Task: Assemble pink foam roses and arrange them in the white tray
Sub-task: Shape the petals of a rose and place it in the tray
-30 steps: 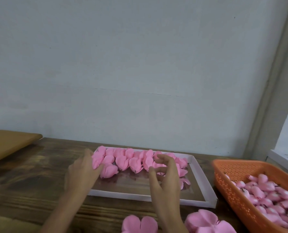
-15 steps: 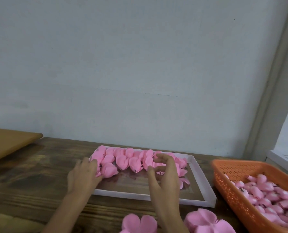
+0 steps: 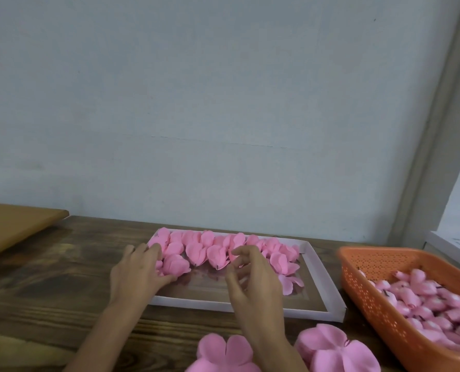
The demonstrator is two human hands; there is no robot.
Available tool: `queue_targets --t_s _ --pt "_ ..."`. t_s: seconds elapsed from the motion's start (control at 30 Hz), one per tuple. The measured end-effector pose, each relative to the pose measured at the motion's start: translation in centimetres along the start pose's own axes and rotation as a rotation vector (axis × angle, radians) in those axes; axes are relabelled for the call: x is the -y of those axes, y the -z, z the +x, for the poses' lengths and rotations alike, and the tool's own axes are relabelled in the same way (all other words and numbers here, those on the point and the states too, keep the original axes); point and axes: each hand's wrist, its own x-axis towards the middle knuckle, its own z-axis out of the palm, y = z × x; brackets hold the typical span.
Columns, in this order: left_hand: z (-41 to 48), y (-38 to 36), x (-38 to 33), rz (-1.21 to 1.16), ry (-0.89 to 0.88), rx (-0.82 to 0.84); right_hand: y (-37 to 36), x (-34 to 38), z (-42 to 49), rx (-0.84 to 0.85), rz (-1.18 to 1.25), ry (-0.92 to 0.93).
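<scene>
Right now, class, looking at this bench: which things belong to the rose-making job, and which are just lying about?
In the job: white tray; pink foam roses lined up in it; flat pink petal cut-outs in front; orange basket holding pink buds.
Lying about: tan board, far left; white box, right edge.

Left hand [image 3: 137, 275] touches roses [image 3: 196, 251] in white tray [image 3: 196, 304]; right hand [image 3: 255, 291] hovers.
</scene>
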Motion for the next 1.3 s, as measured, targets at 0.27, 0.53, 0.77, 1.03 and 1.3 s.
queue_targets --t_s 0.27,0.53,0.77,1.03,1.3 --pt "-0.1 0.8 -0.5 -0.07 -0.06 -0.207 2.9 2.9 1.5 -0.016 -0.017 0.04" --pt "-1.6 6.1 -3.5 -0.78 -0.456 0.597 19.0 2.1 10.5 -0.467 -0.167 -0.044" --pt "-3.8 5.7 -6.1 -0.465 -0.731 0.834 23.4 -9.5 13.1 0.896 -1.064 -0.715" --pt "-3.6 5.3 -6.2 -0.565 -0.762 0.76 23.7 -11.6 12.8 1.023 -0.929 -0.678" --pt "-3.1 4.9 -5.2 -0.824 -0.719 0.822 24.0 -10.4 14.4 0.963 -0.978 -0.763"
